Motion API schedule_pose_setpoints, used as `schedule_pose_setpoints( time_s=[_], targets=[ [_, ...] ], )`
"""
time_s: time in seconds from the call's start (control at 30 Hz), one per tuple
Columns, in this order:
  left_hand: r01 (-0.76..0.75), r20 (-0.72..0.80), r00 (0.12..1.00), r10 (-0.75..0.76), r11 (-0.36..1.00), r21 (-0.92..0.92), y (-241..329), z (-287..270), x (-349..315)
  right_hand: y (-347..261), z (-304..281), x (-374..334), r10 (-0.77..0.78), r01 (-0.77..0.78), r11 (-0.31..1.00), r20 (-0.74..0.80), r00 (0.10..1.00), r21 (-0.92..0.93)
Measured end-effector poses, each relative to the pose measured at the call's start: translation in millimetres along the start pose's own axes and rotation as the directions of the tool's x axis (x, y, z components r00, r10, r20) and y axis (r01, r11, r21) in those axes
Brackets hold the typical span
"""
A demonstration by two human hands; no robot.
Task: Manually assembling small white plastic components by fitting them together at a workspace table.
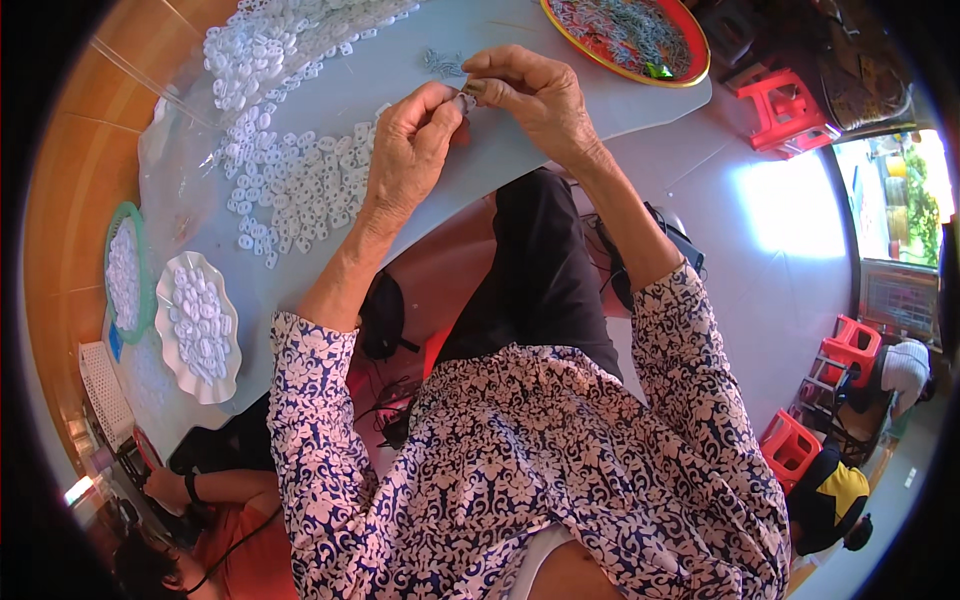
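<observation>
Both hands meet above the grey table (420, 215), fingertips pinched together. My left hand (415, 145) is closed round a small white plastic piece (464, 101) that shows only in part between the fingers. Against that piece press the thumb and forefinger of my right hand (535, 100); whether they also hold a tiny part is hidden. Just behind the fingertips lies a little heap of small grey metal pins or screws (443, 63). Left of my left hand, many loose white oval plastic pieces (320, 185) are spread on the tabletop.
A larger white heap (250, 60) lies at the far left. A red tray (690, 40) of metal bits stands far right. At the left are a scalloped white dish (228, 375) and a green basket (143, 300), both filled. A person in orange (245, 540) sits lower left; red stools (785, 110) stand right.
</observation>
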State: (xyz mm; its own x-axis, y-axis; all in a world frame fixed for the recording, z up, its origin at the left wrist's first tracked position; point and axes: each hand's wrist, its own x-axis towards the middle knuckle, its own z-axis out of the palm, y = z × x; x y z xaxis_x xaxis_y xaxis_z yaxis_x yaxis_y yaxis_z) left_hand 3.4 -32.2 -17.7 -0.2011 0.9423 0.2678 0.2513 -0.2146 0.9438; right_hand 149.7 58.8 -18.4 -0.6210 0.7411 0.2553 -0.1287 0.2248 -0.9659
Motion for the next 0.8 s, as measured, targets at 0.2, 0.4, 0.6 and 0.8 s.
schedule_pose_setpoints(
  time_s=[0.2,0.4,0.6,0.8],
  targets=[
    [-0.006,-0.015,1.0,0.006,1.0,0.006,2,-1,1,-1,-1,2,-0.032,0.032,0.999,0.0,1.0,-0.003],
    [-0.059,-0.062,0.996,0.062,0.997,0.052,2,2,1,1,1,3,-0.058,0.058,0.998,0.001,0.998,-0.013],
    [-0.135,-0.056,0.988,0.143,0.983,0.125,1,-3,5,-4,3,4,-0.002,0.0,0.995,-0.026,1.0,-0.099],
    [0.001,0.086,0.996,-0.003,1.0,0.028,-1,-10,5,0,3,5,0.002,-0.006,0.989,-0.029,1.0,-0.149]
  ],
)
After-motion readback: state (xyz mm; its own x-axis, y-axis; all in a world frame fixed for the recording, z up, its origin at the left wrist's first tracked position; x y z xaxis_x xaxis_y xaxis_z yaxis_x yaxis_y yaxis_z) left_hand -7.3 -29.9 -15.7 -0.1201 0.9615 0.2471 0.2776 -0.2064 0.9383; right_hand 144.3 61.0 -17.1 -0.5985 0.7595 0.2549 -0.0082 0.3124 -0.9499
